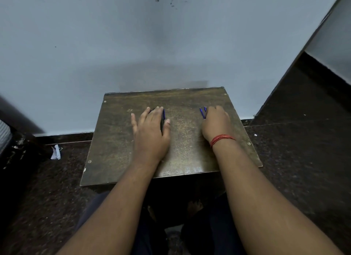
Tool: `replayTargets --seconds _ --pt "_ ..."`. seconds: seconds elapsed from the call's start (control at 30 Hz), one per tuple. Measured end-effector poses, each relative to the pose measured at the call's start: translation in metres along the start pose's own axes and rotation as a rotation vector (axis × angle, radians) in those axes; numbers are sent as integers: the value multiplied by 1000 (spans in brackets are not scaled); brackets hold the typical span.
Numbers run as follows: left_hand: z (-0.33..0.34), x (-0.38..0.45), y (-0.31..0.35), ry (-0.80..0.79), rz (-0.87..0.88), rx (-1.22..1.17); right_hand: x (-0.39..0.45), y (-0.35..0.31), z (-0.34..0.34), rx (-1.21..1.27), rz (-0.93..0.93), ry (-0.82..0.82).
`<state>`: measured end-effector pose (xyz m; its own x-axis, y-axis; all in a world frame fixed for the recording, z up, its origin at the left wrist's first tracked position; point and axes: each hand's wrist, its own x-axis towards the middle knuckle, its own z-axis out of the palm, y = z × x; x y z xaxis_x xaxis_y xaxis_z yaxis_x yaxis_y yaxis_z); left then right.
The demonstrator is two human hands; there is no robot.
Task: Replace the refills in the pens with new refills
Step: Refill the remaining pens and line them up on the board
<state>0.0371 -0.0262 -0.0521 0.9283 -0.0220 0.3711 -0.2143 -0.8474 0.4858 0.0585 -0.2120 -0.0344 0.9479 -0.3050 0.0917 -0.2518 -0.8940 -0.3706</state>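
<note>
Head view: only one, looking down over both forearms onto a small table point(182, 140) pushed against a pale wall.
Left hand point(152, 133): flat, palm down, fingers spread and relaxed, gripping nothing; laid over dark things at about 10 o'clock from table centre.
Pens point(163, 117): mostly buried under the left hand; one blue edge and a dark strip peeking out along the thumb side. Count: cannot tell, too much hidden.
Right hand point(216, 123): palm down at about 2 o'clock, fingers curled a little over the far ends; cannot tell whether clenched on anything or merely resting. Red thread point(222, 139) round the wrist.
Refills point(202, 113): two thin blue sticks showing, poking out past the right hand's thumb side toward 11 o'clock. More beneath the palm? Cannot tell.
Long axis: both sets running roughly 12 to 6, away from the body, parallel to the fingers.
Key relation: pens directly beneath the left palm, refills touching the right hand's inner edge. Each hand nearer its own pile, piles well apart with bare table between.
Step, as a judgement: the very start, nothing yet opened or swapped.
Next move, probably: lifting a palm and pinching one pen across its long axis, the other hand free to unscrew.
Risk: round barrels rolling once the palms lift.
Elsewhere: white scrap point(56, 154) on the dark floor at 9 o'clock.
</note>
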Motion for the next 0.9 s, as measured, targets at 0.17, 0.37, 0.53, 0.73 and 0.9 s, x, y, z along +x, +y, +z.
replayTargets --seconds 0.17,0.37,0.53,0.73,0.9 --pt "2 4 -6 35 -66 -29 -10 -23 8 61 -80 -52" --pt "5 6 -7 36 -79 -40 -15 -38 17 99 -129 -46" --pt "7 7 -6 31 -97 -55 -16 -39 18 98 -134 -38" --pt "7 7 -7 39 -101 -70 -16 -39 24 103 -128 10" --pt "6 11 -10 54 -98 -61 -15 -39 27 99 -122 39"
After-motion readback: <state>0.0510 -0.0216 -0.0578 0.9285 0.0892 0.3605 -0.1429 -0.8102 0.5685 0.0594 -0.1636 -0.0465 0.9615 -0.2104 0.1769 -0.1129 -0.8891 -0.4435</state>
